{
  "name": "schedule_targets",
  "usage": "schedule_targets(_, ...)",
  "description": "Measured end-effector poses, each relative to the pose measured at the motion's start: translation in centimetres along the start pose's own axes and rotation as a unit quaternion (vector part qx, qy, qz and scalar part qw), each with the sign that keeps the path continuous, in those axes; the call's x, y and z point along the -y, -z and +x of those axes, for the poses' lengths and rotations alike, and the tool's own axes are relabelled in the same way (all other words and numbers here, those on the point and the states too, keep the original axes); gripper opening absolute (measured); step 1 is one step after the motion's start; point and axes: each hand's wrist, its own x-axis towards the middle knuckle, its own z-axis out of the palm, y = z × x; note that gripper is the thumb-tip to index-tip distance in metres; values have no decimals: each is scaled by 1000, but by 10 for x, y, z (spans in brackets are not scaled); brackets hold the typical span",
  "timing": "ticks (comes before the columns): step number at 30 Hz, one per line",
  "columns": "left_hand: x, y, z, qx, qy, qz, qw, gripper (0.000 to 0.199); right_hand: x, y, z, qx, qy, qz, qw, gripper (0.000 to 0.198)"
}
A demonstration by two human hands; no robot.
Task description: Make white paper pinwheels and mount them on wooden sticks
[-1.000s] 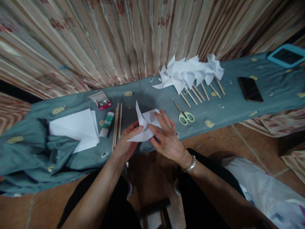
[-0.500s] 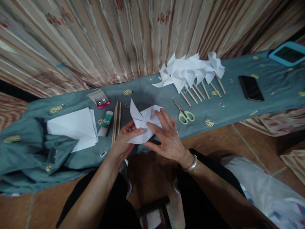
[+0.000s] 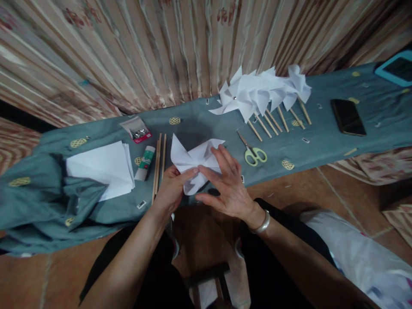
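Observation:
A white paper pinwheel with folded blades is held over the near edge of the table. My left hand is closed on its left side, the thumb on top near the centre and the other fingers partly hidden beneath. Over its right side lies my right hand, fingers spread, the index fingertip touching the middle and the thumb standing apart below. No stick shows under this pinwheel. Left of my left hand lie several thin wooden sticks and a glue stick.
Finished pinwheels on sticks overlap at the back. Green-handled scissors lie right of my hands, a phone farther right. A small open box of metal pins and a stack of white paper are on the left.
The pinwheel has turned a little between my hands, its lower blade now pointing more downward. My left thumb has slid closer to the centre. The view has shifted slightly.

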Motion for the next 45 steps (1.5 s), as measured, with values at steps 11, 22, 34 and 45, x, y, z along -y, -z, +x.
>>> schedule_targets(11, 2, 1, 0, 28, 9, -21, 999, 30, -2, 4, 1, -30, -25, 104, 994, 37)
schedule_targets(22, 1, -3, -3, 19, 12, -12, 1000, 31, -5, 2, 1, -55, -23, 176, 983, 33)
schedule_targets(34, 1, -2, 3, -27, -33, -50, 998, 38, -10, 22, 7, -108, -43, 173, 978, 38)
schedule_targets(45, -5, -1, 0, -33, -36, -96, 994, 38, 1, 29, 14, -114, -109, 207, 965, 39)
